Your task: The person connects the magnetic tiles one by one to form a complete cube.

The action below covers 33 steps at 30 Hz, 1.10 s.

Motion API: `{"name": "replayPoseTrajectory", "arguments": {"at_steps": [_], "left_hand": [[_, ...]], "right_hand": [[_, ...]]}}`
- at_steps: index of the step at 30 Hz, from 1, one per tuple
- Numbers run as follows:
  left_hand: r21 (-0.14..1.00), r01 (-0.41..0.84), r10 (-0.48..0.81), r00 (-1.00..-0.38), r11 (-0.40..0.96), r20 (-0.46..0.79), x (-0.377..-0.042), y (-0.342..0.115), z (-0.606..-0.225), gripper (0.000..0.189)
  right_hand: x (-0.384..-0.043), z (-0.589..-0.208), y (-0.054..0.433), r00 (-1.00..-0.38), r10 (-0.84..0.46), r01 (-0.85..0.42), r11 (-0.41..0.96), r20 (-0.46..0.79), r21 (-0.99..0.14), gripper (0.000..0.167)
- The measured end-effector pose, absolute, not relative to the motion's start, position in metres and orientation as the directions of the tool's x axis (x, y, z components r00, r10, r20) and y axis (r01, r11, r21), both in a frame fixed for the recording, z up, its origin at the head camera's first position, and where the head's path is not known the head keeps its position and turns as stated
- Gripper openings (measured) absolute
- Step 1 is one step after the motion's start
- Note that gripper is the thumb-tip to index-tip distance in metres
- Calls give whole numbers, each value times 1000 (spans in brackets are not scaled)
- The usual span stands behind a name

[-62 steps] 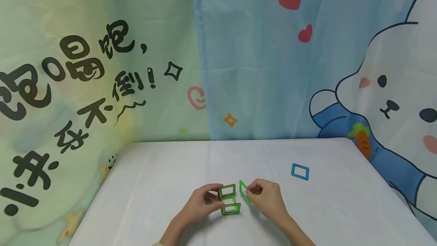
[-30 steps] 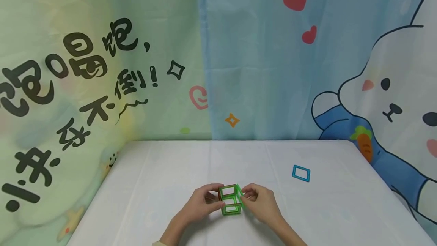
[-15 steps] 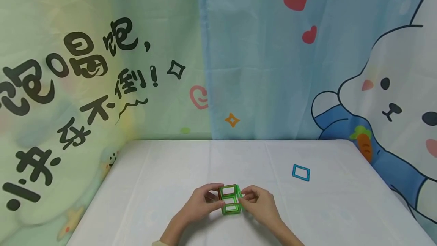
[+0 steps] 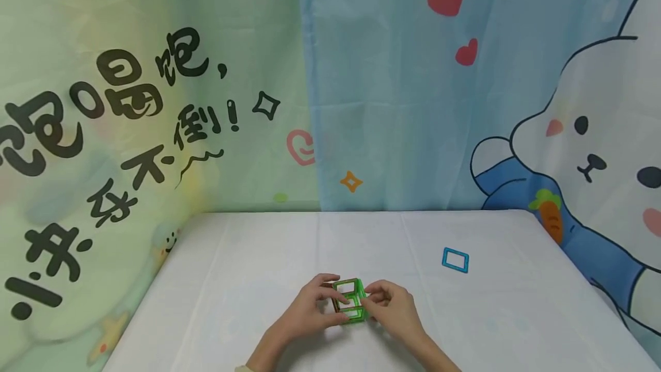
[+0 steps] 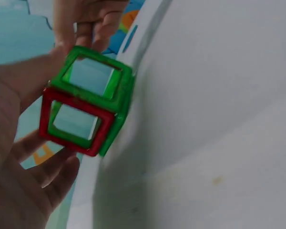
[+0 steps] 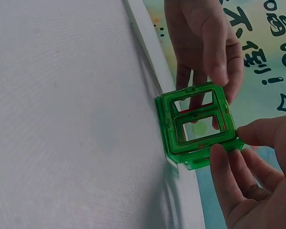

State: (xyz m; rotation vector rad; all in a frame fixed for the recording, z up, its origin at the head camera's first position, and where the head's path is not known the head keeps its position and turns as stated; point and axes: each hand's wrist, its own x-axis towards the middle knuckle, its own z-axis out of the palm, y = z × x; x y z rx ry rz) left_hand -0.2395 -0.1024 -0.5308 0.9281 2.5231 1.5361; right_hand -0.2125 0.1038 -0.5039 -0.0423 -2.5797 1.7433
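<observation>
Below black lettering (image 4: 192, 125) — "不倒!" — left hand (image 4: 310, 310) and right hand (image 4: 396, 307) grip a green-red frame box (image 6: 198, 115).

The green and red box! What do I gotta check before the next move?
1. Left hand holding the green and red box: ok, thumb and fingers are round it.
2. Right hand helping: ok, it pinches the box's right side.
3. Red square in its place: ok, it's on the side facing the left palm.
4. Blue square picked up, if you want it next: not ok, it lies on the table apart from the box.
5. Every edge stuck tight: cannot tell, the hands hide some.
</observation>
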Motion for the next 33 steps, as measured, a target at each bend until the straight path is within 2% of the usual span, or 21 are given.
{"name": "replayPoseTrajectory", "arguments": {"at_steps": [6,13,15,18,21,27,29,33], "left_hand": [[804,485,475,-829,344,297,-238,-97,-532,6],[843,417,431,-866,339,255,-237,-97,-536,9],[860,396,444,-865,322,232,-236,-98,-537,20],[888,348,462,-868,300,184,-236,-100,-538,52],[880,303,449,-886,366,118,-234,-103,-538,74],[823,261,417,-908,504,33,-235,-103,-540,79],[825,254,414,-910,505,27,-235,-102,-540,78],[821,253,431,-902,512,9,-235,-103,-541,76]], "right_hand": [[-212,-505,105,-1000,19,6,359,1,-933,28],[-212,-509,103,-1000,4,11,358,-11,-934,28],[-212,-509,103,-1000,-6,8,353,-10,-936,28],[-212,-509,107,-998,-59,-8,352,-14,-936,31],[-215,-508,117,-986,-165,-43,376,-21,-926,43],[-231,-513,138,-911,-412,-186,442,-15,-877,84],[-238,-515,140,-884,-468,-223,429,-5,-875,85],[-244,-519,138,-862,-507,-264,425,14,-866,74]]}}
